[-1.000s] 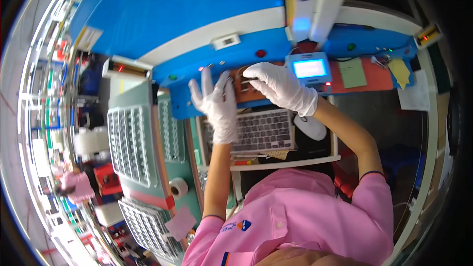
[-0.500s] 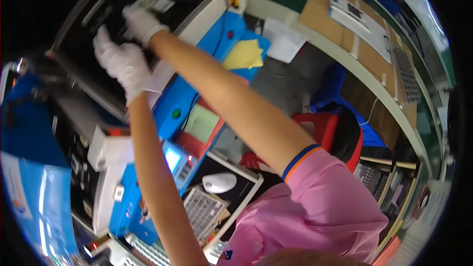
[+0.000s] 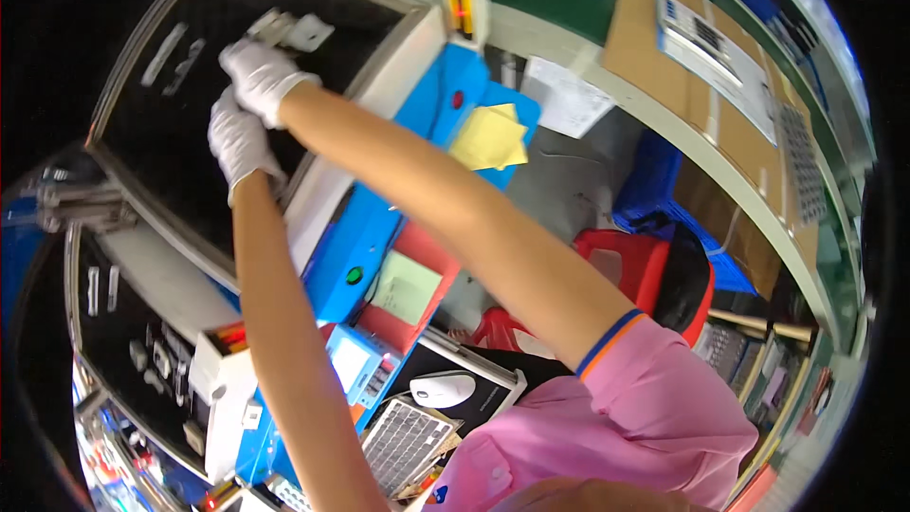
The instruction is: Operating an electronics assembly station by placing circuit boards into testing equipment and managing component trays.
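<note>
Both my hands wear white gloves and meet over a black flat bed [image 3: 190,152] with a grey frame, at the upper left. My right hand [image 3: 263,82] has its fingers bent and pressed together. Just below it, my left hand [image 3: 243,140] is closed, its fingertips close against the right hand's. Whatever lies between the fingers is hidden. Past my right hand, a whitish flat piece [image 3: 309,33] and a beige piece [image 3: 271,27] rest on the bed. Two slim strips, one pale [image 3: 165,54] and one darker [image 3: 184,67], lie to the left.
Along the bed's near side runs a blue panel [image 3: 379,218] with a red button [image 3: 457,100] and a green button [image 3: 354,275]. Yellow notes [image 3: 489,137], a white mouse [image 3: 443,389] and a keyboard [image 3: 408,446] are nearer. A second black bed [image 3: 123,322] holds small parts.
My left hand, earlier apart with a finger raised, has come up against my right hand and closed. The whole view has shifted slightly, showing more of the second bed.
</note>
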Demonstrator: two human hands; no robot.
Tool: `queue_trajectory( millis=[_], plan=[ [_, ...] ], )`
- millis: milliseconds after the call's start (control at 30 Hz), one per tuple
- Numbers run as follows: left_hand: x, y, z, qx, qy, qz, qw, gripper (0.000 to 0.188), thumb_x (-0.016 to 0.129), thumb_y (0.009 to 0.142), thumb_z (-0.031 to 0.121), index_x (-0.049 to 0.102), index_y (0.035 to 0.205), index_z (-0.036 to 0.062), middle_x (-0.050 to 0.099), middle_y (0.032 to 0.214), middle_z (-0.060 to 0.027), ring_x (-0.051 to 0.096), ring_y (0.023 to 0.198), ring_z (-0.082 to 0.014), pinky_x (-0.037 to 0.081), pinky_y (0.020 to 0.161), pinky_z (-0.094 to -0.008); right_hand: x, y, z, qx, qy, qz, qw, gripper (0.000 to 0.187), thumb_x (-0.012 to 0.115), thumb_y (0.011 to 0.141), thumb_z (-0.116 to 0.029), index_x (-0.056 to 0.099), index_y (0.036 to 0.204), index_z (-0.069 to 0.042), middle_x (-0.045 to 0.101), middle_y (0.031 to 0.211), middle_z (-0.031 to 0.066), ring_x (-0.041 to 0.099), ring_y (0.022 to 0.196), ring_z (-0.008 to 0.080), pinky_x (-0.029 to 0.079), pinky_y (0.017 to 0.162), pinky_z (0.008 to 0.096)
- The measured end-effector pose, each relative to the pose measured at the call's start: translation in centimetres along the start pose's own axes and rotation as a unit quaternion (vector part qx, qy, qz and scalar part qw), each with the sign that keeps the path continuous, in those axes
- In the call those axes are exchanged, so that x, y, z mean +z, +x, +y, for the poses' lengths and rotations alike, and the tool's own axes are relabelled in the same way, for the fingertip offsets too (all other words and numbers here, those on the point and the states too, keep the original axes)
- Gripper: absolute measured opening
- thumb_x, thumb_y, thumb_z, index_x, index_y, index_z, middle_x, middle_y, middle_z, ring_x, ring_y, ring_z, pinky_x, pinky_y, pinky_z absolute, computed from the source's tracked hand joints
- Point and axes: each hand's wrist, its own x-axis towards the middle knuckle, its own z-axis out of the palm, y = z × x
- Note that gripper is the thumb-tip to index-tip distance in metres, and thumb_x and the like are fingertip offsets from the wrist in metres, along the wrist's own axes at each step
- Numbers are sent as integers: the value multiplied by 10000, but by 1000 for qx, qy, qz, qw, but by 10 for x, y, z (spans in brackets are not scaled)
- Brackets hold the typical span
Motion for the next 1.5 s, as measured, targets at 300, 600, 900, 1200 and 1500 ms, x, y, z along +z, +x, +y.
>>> queue_trajectory(
  millis=[300, 600, 900, 1200, 1500],
  plan=[
    [-13, 3, 16, 43, -114, 202, 972, 190, 674, 856, 40, 684, 1044, 64, 618, 994, -165, 634, 907, -316, 515, 834, -394, 6, 5, 19, -60, 163, -46, 984, 194, 585, 847, -21, 633, 1034, -5, 679, 1013, 236, 658, 929, 407, 530, 801, 438],
    [-73, -148, 76, 83, -192, 167, 964, 294, 634, 876, -14, 639, 1167, 30, 628, 1189, -123, 624, 1061, -279, 481, 953, -351, 19, 14, 29, -66, 142, -160, 975, 187, 605, 870, 42, 649, 1028, -47, 670, 937, 125, 651, 883, 250, 502, 787, 365],
    [-138, -275, 35, 322, 363, -245, 839, 238, 637, 892, 254, 676, 989, 40, 485, 1435, -126, 399, 1359, -458, 382, 1093, -568, -2, -5, 7, -19, 17, -168, 985, 381, 467, 905, 23, 676, 1200, -97, 489, 1478, 111, 463, 1345, 319, 400, 1095, 373],
    [-122, -291, 25, 318, 417, -240, 817, 448, 565, 916, 177, 589, 1333, 14, 390, 1531, -163, 394, 1291, -614, 425, 1036, -627, -104, -129, 16, -119, 30, 343, 931, 626, 425, 722, 148, 562, 1318, 14, 549, 1378, 198, 483, 1320, 339, 296, 1156, 415],
    [-95, -288, 33, 261, 435, -287, 812, 390, 604, 912, 111, 631, 1289, 12, 370, 1549, -177, 356, 1285, -663, 420, 1016, -662, -84, -247, 104, 125, 205, 181, 954, 703, 454, 885, 110, 281, 1534, -95, 356, 1536, 231, 380, 1412, 361, 302, 1152, 417]
  ],
)
